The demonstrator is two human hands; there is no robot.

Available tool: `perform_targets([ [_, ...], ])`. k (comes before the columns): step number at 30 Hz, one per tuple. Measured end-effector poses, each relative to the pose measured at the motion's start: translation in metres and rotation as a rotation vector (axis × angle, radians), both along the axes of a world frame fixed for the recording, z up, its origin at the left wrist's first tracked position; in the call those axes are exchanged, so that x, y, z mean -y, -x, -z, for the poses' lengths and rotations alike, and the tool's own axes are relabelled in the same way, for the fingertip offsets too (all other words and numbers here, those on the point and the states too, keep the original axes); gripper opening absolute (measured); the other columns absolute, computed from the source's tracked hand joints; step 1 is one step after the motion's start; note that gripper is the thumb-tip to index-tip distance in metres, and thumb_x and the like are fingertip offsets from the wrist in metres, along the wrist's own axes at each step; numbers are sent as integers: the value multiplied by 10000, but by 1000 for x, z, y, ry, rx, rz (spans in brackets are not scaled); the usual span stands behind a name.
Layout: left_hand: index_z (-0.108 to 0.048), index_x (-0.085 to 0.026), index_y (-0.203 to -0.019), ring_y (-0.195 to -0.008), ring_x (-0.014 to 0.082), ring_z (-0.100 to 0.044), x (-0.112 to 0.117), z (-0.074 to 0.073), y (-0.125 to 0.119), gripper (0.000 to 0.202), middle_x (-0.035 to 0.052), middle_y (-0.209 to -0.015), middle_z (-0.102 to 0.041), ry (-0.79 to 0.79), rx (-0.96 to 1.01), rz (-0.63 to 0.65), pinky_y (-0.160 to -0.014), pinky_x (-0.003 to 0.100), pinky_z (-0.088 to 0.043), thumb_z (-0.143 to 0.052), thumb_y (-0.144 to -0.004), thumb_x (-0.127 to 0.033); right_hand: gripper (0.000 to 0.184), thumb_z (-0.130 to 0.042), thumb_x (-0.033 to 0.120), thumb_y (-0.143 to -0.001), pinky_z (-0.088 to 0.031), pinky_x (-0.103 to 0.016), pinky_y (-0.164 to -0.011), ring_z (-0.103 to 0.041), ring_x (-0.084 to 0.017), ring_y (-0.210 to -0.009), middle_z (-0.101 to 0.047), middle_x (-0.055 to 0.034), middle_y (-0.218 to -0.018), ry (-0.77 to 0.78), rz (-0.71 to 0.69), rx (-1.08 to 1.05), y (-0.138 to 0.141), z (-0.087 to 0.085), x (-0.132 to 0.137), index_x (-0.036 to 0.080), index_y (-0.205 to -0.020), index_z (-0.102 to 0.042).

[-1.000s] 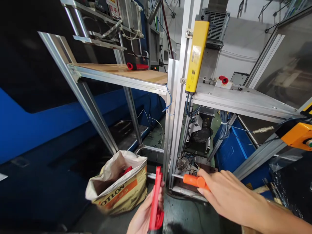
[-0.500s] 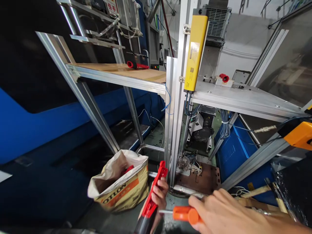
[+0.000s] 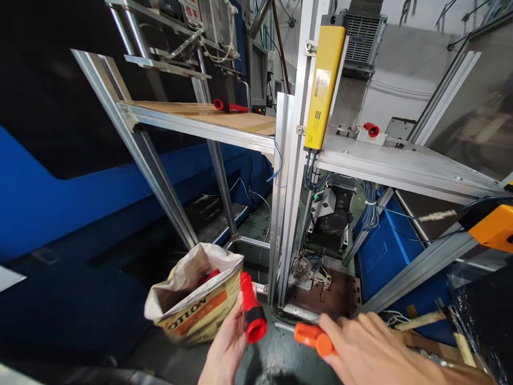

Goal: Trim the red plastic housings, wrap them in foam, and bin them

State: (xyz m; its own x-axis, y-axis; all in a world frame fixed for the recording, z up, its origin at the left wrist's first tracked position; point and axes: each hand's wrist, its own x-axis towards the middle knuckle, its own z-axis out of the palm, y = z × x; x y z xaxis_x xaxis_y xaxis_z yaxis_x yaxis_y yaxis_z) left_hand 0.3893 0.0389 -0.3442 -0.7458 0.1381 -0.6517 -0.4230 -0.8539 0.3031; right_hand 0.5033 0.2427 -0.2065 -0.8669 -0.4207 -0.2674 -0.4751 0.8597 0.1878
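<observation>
Low in the middle, my left hand is closed around a red plastic tubular part. Its round open end with a black band tilts toward me. To its right, my right hand grips an orange-handled tool with a thin metal shaft. The shaft points left toward the red part, with a gap between them. Beside my left hand stands an open paper sack with red pieces inside, partly hidden by its rim.
A brown-topped shelf holds another red part. On the metal table at right, a red piece rests in a white fixture. Aluminium posts, a yellow sensor bar and hanging cables stand ahead. A hammer handle lies lower right.
My left hand has turned the red part so its round end faces me, and shifted it slightly left. My right hand with the orange-handled tool has moved a little right.
</observation>
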Motion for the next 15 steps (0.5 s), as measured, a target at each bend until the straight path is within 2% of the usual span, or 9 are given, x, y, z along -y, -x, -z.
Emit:
perform_targets([
  [3, -607, -73, -1203, -558, 155, -715, -2, -1, -5, 395, 14, -601, -734, 101, -38, -38, -565, 179, -592, -420, -888, 74, 232, -621, 283, -842, -148, -327, -462, -643, -220, -527, -703, -3, -695, 31, -20, -95, 2, 4, 0, 218, -1039, -518],
  [5, -664, -89, -1063, -586, 130, -713, -4, -3, -9, 324, 2, -620, -732, 166, -77, -61, -591, 161, -586, -453, -879, 75, 229, -598, 243, -855, -167, -326, -467, -656, -219, -566, -707, -20, -728, 22, 7, -81, 6, -3, 1, 204, -1069, -528],
  [8, -678, -86, -888, -595, 103, -692, -8, -5, -16, 215, 32, -701, -745, 231, -149, -40, -588, 146, -573, -499, -881, 31, 240, -585, 227, -862, -192, -320, -460, -673, -243, -610, -713, -41, -753, 3, 42, 28, 13, -17, 3, 194, -1099, -564],
  [11, -680, -86, -859, -631, 117, -692, -12, -8, -23, 191, 68, -770, -752, 260, -208, 33, -596, 170, -575, -537, -848, 41, 294, -496, 210, -925, -283, -307, -497, -678, -247, -648, -717, -57, -791, 51, 119, -44, 18, -19, 6, 175, -1214, -540],
  [15, -710, -116, -864, -651, 146, -695, -11, -13, -33, 153, 66, -797, -761, 257, -257, 138, -639, 196, -582, -708, -744, -20, 337, -485, 242, -934, -359, -290, -538, -672, -237, -644, -712, -73, -788, 145, 107, -108, 25, -13, -3, 148, -1253, -536],
])
